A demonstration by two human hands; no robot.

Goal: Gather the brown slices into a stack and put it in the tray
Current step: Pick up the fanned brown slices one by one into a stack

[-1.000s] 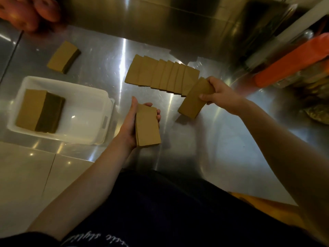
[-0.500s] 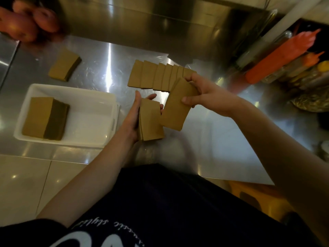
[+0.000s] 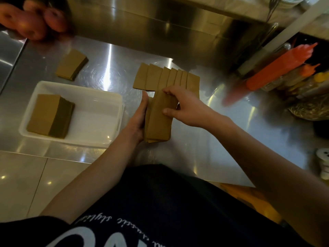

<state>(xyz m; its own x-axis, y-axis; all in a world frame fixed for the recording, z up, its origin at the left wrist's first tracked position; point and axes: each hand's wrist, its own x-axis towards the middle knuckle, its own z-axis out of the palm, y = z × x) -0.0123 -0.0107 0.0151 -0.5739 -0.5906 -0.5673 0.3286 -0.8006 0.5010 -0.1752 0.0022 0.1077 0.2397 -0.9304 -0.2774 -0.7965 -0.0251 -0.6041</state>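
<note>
While both hands work at its middle, the brushed stainless-steel tabletop carries everything in view. Left of the left hand's fingers sits the white rectangular plastic tray, its right rim just beside that wrist; inside it, toward its left end, lies a thick block of stacked brown slices, flat, with the dark side face turned right. Beyond the fingers of both hands lies a fanned row of thin brown rectangular slices, overlapping one another flat on the steel; the near edge of the row is touched or nearly touched by the right fingertips, cannot tell which. Between the two hands is the hand-held stack of brown slices, long axis running away from the person, lower end at or close to the steel. Left hand: palm pressed along the stack's left edge, fingers mostly hidden behind the slices, gripping the stack. Right hand: fingers curled over the stack's far end, thumb on its top face, pinching the uppermost slice against the rest. Farther beyond the left fingers, past the tray, a small separate pile of brown slices lies flat, well apart from the hands. Right of the right fingers: orange squeeze bottles, blurred.
</note>
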